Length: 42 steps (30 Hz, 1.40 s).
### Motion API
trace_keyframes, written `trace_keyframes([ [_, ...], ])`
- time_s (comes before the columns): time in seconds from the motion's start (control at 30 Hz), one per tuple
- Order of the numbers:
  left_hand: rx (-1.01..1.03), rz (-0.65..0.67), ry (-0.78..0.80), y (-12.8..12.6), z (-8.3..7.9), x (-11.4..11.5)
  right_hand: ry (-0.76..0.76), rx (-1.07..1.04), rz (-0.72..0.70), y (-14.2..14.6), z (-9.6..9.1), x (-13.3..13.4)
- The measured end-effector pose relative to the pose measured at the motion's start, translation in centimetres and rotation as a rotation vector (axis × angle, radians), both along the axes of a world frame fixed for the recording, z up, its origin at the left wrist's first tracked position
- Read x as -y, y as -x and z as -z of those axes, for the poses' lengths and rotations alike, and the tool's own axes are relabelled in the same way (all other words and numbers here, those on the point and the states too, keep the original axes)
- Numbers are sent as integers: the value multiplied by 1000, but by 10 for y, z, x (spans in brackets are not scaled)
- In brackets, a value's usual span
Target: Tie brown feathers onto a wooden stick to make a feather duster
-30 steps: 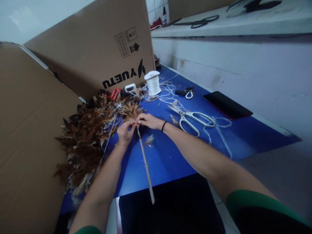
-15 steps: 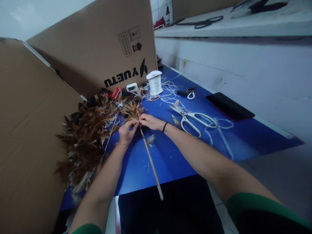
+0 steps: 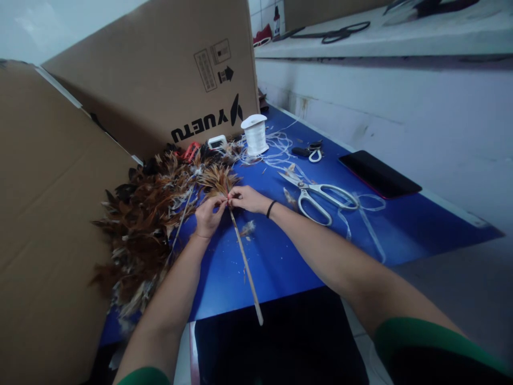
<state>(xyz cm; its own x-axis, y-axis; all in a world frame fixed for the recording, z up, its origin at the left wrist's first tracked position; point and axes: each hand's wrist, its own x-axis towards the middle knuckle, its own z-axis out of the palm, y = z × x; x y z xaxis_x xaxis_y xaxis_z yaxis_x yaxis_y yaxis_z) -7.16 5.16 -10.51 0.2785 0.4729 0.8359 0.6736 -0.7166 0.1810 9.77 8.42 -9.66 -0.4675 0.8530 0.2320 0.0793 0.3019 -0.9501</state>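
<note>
A wooden stick (image 3: 247, 263) runs from below the table's front edge up to a tuft of brown feathers (image 3: 217, 178), forming a small feather duster. Where feathers and stick meet, my left hand (image 3: 207, 215) pinches from the left, fingers closed. My right hand (image 3: 247, 199), with a black band at the wrist, pinches at the same spot from the right. A bit of red strip shows between the fingertips, mostly hidden by them. To the left of my left hand lies a large heap of brown and black feathers (image 3: 140, 214).
On the blue table (image 3: 280, 267) lie silver scissors (image 3: 308, 195), a black phone (image 3: 379, 172) and small black snips (image 3: 308, 152). A white spool (image 3: 255, 136) stands among loose clear ribbon (image 3: 371, 230). Cardboard boxes (image 3: 152, 69) wall the left and back; a shelf (image 3: 385, 43) runs along the right.
The red strip that stood up above my fingers has dropped mostly out of sight between them. The stick's lower end has shifted slightly left and up. Both hands stay at the feather base.
</note>
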Motion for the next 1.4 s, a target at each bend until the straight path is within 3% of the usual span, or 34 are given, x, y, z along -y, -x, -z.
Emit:
trace_keyframes([
  [0.33,-232,59,-79,3,-14,2,-59,72,-4,0,4,-3],
  [0.7,-459,93,-50,10,-21,4,-89,114,13,1,4,-3],
  [1.03,-264,-3,-205,4,-5,-5,-62,-26,37,4,8,-3],
  [1.4,-317,47,-134,9,0,-7,-290,218,244,6,-5,13],
])
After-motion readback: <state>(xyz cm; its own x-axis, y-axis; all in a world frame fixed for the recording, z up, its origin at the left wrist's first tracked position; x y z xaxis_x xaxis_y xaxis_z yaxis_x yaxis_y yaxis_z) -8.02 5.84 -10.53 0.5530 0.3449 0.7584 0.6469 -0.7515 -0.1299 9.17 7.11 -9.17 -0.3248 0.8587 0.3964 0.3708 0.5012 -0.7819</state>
